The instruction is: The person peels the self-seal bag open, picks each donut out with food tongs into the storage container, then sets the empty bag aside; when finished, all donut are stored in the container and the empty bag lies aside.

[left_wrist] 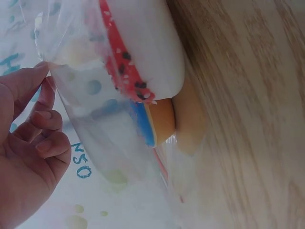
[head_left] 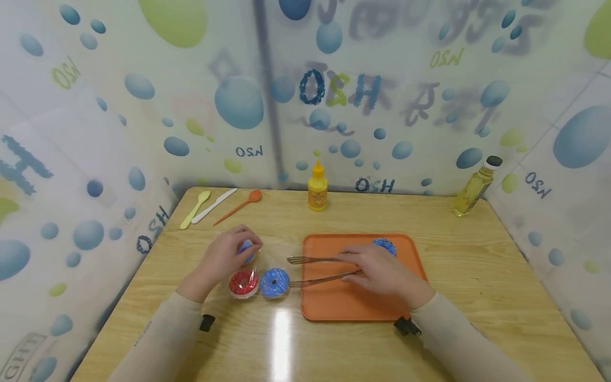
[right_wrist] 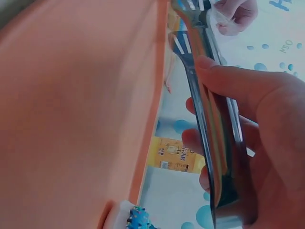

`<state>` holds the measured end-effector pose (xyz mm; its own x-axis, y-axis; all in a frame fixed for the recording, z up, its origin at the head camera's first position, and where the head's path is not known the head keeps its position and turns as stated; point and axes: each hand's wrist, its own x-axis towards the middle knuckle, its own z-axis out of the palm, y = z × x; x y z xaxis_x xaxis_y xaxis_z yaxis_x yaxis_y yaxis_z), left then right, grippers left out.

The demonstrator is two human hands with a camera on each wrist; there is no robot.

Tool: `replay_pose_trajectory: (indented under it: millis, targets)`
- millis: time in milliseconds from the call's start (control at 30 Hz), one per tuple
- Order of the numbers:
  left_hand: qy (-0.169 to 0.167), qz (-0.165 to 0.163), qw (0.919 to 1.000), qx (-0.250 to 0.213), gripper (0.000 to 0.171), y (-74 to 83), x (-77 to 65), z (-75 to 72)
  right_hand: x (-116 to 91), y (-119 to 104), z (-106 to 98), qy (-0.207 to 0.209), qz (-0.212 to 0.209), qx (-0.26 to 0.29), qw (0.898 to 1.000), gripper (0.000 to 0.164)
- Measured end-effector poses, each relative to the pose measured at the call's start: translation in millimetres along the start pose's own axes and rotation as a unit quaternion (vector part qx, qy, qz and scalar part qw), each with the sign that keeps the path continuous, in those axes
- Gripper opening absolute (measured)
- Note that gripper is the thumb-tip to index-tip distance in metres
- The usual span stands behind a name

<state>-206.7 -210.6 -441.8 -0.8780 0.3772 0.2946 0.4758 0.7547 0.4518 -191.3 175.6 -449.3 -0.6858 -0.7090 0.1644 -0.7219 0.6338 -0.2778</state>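
In the head view, the left hand (head_left: 228,252) pinches a clear plastic bag (left_wrist: 86,112) on the counter (head_left: 343,350); in it a red donut (head_left: 242,280) and a blue donut (head_left: 275,292) lie side by side, with another blue donut (head_left: 246,252) partly behind the fingers. The right hand (head_left: 382,271) holds metal tongs (head_left: 319,260) with their arms spread, one tip at the nearer blue donut's edge, though contact cannot be told. The orange tray (head_left: 334,309) sits just beside the bag, perhaps for easy reach, with a sprinkled donut (head_left: 385,246) near its far edge. In the left wrist view, fingertips hold the bag's edge up and away from the donuts, seemingly to give access. In the right wrist view, the thumb lies along one arm of the tongs while fingers wrap the opposite side, a grip that likely controls the gap.
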Motion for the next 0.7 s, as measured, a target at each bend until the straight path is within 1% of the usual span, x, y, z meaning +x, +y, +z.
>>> replay_pose_trajectory:
  millis: [167,333,433,567,700]
  targets:
    - [0.000,-0.005,1.0000,-0.004,0.006,0.9,0.3,-0.2,2,-2,-2,-0.002,-0.008,0.002,1.000,0.048]
    - [-0.004,-0.005,1.0000,0.001,0.006,1.8,0.4,1.0,8,-6,-2,-0.028,-0.011,0.025,0.999,0.052]
    - [-0.011,-0.010,0.9999,-0.001,0.006,2.7,0.4,1.3,11,-8,0,-0.036,-0.012,0.027,0.999,0.054]
    - [-0.015,-0.017,0.9997,-0.003,0.005,2.7,-0.3,1.5,15,-10,5,-0.033,-0.013,0.019,0.999,0.054]
    - [-0.016,-0.015,0.9997,-0.009,0.005,1.6,-0.8,1.8,15,-11,11,-0.029,-0.011,0.018,0.999,0.052]
